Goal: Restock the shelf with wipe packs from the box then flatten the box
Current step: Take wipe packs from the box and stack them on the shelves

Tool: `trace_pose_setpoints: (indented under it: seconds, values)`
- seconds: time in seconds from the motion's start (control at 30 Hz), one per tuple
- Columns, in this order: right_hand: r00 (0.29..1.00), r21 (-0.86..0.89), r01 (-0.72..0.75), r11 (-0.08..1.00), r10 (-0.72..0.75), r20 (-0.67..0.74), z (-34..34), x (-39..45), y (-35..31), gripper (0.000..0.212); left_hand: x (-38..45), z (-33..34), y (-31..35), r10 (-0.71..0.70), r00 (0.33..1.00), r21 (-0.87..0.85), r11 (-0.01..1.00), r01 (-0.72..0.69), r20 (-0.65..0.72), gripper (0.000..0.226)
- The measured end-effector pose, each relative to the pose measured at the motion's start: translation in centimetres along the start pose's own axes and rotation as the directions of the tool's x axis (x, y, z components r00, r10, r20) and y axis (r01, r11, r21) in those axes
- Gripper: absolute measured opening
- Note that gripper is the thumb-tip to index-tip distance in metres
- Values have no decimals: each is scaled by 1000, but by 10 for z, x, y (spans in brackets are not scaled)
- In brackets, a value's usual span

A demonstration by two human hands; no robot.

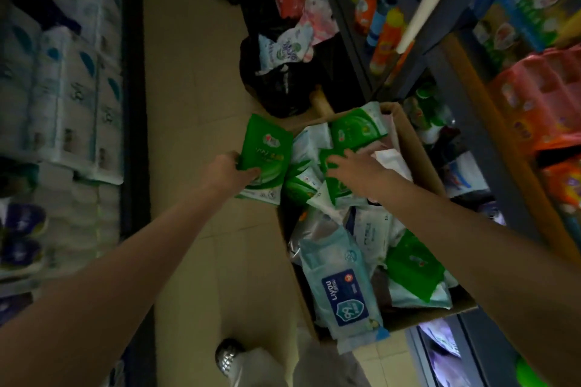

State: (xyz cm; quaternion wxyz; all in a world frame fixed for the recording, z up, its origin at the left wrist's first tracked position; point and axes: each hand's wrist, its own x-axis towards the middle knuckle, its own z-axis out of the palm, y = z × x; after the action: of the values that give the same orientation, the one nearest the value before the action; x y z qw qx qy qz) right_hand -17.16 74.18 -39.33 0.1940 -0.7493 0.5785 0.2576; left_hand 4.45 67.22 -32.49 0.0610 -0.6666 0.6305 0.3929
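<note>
Dimly lit aisle | tiled floor (201, 97) | hands: left (228, 171) grips green pack (267, 148), right (352, 168) spread

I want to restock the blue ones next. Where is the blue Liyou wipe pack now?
In the head view, the blue Liyou wipe pack lies in the cardboard box, at its near corner, below the right hand.

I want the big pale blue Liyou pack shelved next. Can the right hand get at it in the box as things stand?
Probably yes. The Liyou pack lies on top at the near end of the box, uncovered. The right hand rests on green packs farther in and would need to draw back.
</note>
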Motion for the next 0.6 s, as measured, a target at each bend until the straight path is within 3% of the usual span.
trace_pose_setpoints:
  seconds: [0.1, 0.23, 0.37, 0.43, 0.47, 0.5, 0.53, 0.6]
  values:
    - [993, -95, 76, 993, -67, 99, 14, 17, -11, 49, 5, 8, -5, 22, 999, 11, 1000, -22, 29, 41]
    - [987, -131, 62, 989, -42, 153, 21, 25, -18, 55, 7, 20, -9, 26, 996, -17, 1000, -24, 87, 38]
    - [997, -162, -1, 987, 13, 75, 31, 26, -18, 49, 7, 26, -12, 31, 994, -1, 1000, -31, 103, 38]
    - [989, -17, -105, 994, 103, -102, 36, 19, -12, 39, 5, 26, -12, 37, 994, 2, 999, -37, 99, 37]
    - [986, -116, -84, 990, 66, -151, 29, 12, -10, 35, 4, 26, -11, 38, 995, -14, 999, -37, 97, 38]
    - [996, -225, -30, 974, 11, -85, 23, 9, -6, 30, 3, 25, -9, 34, 995, -47, 998, -30, 94, 38]
    - [995, -233, -24, 972, 0, -99, 15, 5, -3, 30, 1, 24, -6, 26, 995, -91, 996, -18, 92, 38]
    - [990, -20, -62, 998, 59, -125, -17, -3, 4, 30, -5, 20, 3, 11, 997, -179, 984, 3, 79, 38]
